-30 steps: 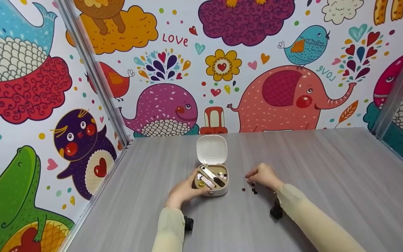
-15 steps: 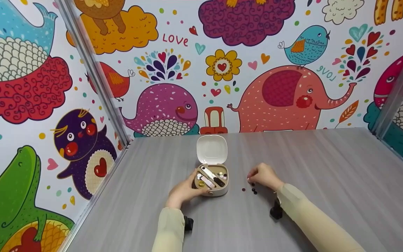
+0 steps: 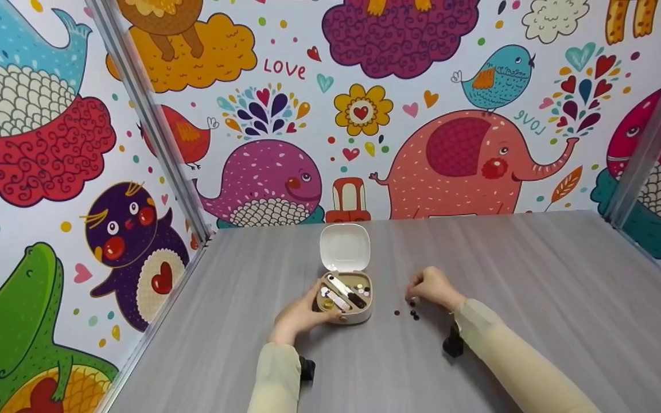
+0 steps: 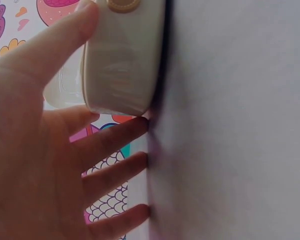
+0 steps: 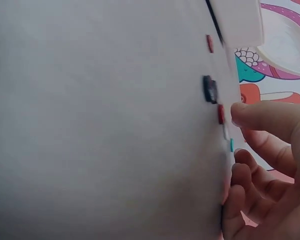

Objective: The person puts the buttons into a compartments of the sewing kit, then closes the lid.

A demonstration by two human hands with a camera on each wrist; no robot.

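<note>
A small cream sewing box (image 3: 359,316) stands with its white lid (image 3: 345,246) raised. My left hand (image 3: 299,312) grips its left front corner, thumb on the front edge and index finger against the side; in the left wrist view the other fingers spread beside the box. Inside lie a white-and-black tool (image 3: 346,291), a pink-and-white item, a yellow round piece (image 3: 328,304) and several small buttons (image 3: 363,290). My right hand (image 3: 434,287) reaches down beside several dark buttons (image 3: 415,315) on the table. Its thumb and index fingertips are close together; whether they pinch a button is hidden.
A dark red button (image 3: 397,312) lies between the box and the other loose buttons on the grey table (image 3: 508,269). Behind the table rises a wall (image 3: 359,189) printed with cartoon animals, with metal posts (image 3: 152,126) at the corners.
My right fingertips have drawn closer together and lowered slightly toward the table buttons. The head view has shifted a little. My left hand keeps its grip on the sewing box.
</note>
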